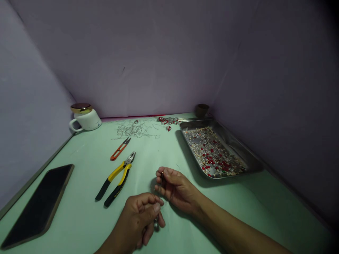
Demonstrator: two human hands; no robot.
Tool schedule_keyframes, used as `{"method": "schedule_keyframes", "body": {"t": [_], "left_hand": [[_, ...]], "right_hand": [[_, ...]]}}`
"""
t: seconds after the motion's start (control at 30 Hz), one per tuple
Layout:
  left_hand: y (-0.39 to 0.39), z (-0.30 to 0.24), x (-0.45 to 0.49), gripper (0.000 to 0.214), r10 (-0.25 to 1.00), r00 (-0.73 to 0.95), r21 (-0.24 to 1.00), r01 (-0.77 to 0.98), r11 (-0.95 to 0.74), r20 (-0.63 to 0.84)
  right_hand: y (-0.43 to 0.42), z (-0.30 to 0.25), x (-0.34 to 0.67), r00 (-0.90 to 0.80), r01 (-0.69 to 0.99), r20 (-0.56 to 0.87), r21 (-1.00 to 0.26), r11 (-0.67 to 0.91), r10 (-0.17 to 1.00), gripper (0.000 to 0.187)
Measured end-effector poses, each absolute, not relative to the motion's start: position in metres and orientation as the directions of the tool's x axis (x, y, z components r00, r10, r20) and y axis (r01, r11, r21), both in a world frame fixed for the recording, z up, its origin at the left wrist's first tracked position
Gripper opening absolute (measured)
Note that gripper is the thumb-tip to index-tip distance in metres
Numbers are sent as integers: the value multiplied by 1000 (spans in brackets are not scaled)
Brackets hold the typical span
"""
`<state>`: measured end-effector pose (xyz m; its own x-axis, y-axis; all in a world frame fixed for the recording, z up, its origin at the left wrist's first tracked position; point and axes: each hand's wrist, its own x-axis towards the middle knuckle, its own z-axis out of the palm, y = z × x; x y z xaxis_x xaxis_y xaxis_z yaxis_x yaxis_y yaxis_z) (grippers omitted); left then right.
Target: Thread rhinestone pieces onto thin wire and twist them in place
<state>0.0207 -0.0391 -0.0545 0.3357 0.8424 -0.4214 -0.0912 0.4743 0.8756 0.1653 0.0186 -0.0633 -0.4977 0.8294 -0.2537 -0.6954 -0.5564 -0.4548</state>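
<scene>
Near the front of the pale green table (87, 218), my two hands are close together. My left hand (140, 220) is closed, thumb pressed on the forefinger, around a small piece with a shiny silvery bead (156, 225) hanging below the thumb. In a pinch between thumb and fingertips, my right hand (176, 187) has a thin dark wire-like piece (161, 179). Its exact kind is too small to tell. A faint thin strand seems to run between the hands. Left of them lie yellow and black pliers (120, 178), jaws pointing away.
Orange thread snips (119, 150) lie behind the pliers. Tangled wire (132, 129) and red-and-clear beadwork (168, 121) are at the back. A metal tray (193, 159) of loose beads stands right, near a dark cup (201, 110). At left are a phone (39, 204) and lidded white mug (88, 120).
</scene>
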Motion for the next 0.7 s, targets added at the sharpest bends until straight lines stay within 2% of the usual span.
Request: {"method": "schedule_keyframes", "body": {"t": [0.7], "left_hand": [[-38,-51,23,23,845,327,879,-78,471,-423]], "right_hand": [[18,-62,164,-485,-694,-277,-456,-558,829,25]]}}
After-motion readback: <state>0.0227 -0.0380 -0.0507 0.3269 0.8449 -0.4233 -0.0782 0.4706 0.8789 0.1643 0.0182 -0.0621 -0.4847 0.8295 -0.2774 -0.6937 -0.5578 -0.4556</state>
